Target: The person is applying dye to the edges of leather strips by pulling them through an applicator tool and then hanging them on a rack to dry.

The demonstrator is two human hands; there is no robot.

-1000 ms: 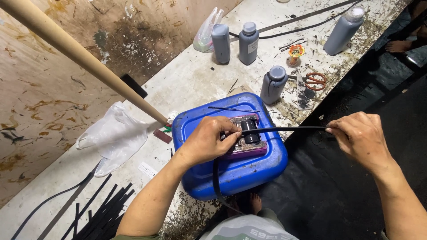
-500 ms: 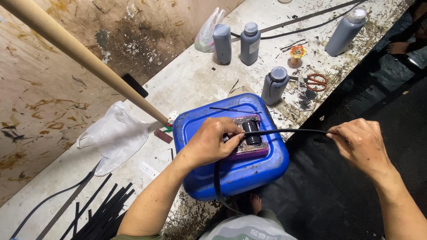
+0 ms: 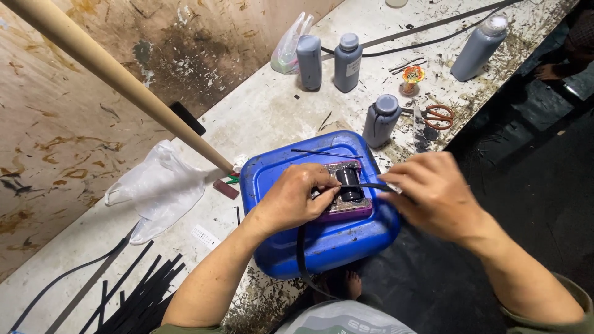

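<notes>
A blue plastic jerrycan [image 3: 278,247] lies on its side at the bench edge, with a small purple-edged block [image 3: 356,210] holding a black roller on top of it. My left hand [image 3: 297,198] presses down on that block and pinches a black strip [image 3: 371,185] against it. My right hand [image 3: 433,195] grips the same strip just right of the roller. The strip's tail hangs in a loop [image 3: 302,253] down the can's front.
Several grey bottles [image 3: 346,62] stand behind the can, with orange-handled scissors [image 3: 438,114] to the right. A pale wooden pole [image 3: 124,80] slants across the bench. A clear plastic bag [image 3: 158,185] and cut black strips [image 3: 136,297] lie at left.
My right hand has slid left along the strip, from well off the can's right side to right beside the roller. The left hand has stayed on the block.
</notes>
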